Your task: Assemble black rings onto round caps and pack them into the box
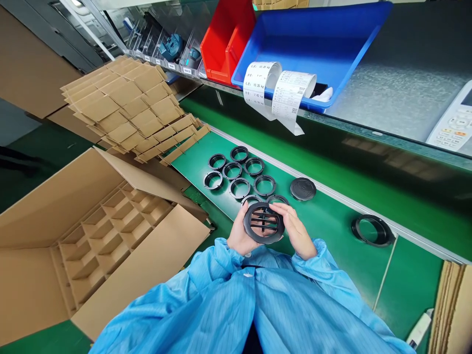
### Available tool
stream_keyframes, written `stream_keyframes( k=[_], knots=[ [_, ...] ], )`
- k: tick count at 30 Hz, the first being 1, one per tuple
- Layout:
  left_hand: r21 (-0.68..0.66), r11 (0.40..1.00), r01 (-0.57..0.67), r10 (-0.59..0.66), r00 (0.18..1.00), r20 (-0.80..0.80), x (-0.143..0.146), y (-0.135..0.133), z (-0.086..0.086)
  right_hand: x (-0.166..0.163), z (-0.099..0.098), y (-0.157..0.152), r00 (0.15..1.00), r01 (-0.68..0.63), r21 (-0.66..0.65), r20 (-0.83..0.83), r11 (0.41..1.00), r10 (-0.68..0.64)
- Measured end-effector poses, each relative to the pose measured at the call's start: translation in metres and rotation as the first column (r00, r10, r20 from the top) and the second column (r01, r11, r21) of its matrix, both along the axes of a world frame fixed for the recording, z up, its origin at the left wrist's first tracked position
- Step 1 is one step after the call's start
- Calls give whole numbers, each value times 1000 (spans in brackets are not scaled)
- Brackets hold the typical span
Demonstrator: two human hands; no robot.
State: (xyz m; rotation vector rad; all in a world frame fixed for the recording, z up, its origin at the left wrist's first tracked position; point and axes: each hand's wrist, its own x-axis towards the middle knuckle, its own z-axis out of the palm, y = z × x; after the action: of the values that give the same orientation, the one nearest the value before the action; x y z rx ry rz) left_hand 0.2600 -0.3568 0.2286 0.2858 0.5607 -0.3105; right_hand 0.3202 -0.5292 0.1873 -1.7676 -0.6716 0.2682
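Observation:
Both my hands hold one round black plastic grille (264, 222) with slats across its middle, just above the green belt. My left hand (239, 236) grips its left rim from behind. My right hand (295, 228) closes on its right rim, fingers curled over the front. Past the grille, several small black rings (239, 173) lie in rows on the belt. A black round cap (303, 189) lies to their right, and a larger black ring (371, 230) sits further right.
An open cardboard box (88, 236) with divider cells stands at my left. Stacked cardboard dividers (129, 108) lie behind it. A blue tray (313, 44) with paper labels (275, 88) and a red bin (226, 39) sit on the shelf beyond.

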Motion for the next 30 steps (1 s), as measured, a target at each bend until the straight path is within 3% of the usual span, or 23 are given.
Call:
stream_keyframes(
  k=[4, 7, 9, 12, 14, 15, 16, 17, 18, 19, 20, 21, 23, 26, 28, 30],
  knots=[
    [46, 997, -64, 68, 993, -101, 6, 2, -2, -10, -13, 1, 906, -124, -249, 367, 961, 212],
    [171, 984, 44, -4, 974, -226, 13, -8, -6, -16, -16, 3, 878, -153, -433, 352, 888, 324],
    [246, 956, 158, -95, 964, -250, 21, -19, -9, -13, -16, 3, 912, -137, -479, 281, 867, 299],
    [264, 910, 320, -267, 939, -217, 32, -37, -8, 5, -19, -15, 955, -91, -455, 212, 886, 207],
    [252, 881, 400, -353, 911, -213, 38, -41, -7, 25, -26, -47, 971, 110, -475, 241, 873, 9],
    [258, 868, 425, -376, 900, -218, 40, -40, -8, 38, -32, -70, 950, 272, -514, 278, 814, -142],
    [269, 856, 442, -391, 893, -224, 42, -38, -10, 51, -40, -95, 887, 459, -567, 336, 684, -317],
    [285, 845, 453, -399, 888, -229, 42, -34, -12, 65, -48, -122, 790, 606, -620, 403, 497, -462],
    [301, 834, 463, -405, 883, -235, 42, -29, -16, 77, -57, -148, 690, 688, -661, 464, 301, -556],
    [314, 823, 474, -414, 878, -242, 42, -23, -20, 88, -67, -173, 621, 710, -687, 509, 152, -596],
    [321, 812, 488, -422, 870, -255, 41, -18, -25, 96, -76, -194, 587, 705, -707, 540, 54, -603],
    [326, 802, 500, -424, 862, -276, 40, -13, -29, 102, -85, -212, 585, 684, -729, 552, -3, -594],
    [329, 788, 520, -423, 846, -325, 39, -6, -37, 106, -100, -233, 637, 624, -781, 531, -32, -558],
    [323, 783, 531, -409, 832, -376, 39, -1, -42, 106, -117, -238, 705, 546, -837, 477, -27, -525],
    [327, 787, 523, -387, 832, -398, 42, -1, -42, 107, -122, -233, 711, 558, -830, 491, -20, -504],
    [332, 789, 517, -361, 828, -430, 45, 0, -42, 111, -123, -229, 666, 641, -767, 571, -25, -479]
  ],
)
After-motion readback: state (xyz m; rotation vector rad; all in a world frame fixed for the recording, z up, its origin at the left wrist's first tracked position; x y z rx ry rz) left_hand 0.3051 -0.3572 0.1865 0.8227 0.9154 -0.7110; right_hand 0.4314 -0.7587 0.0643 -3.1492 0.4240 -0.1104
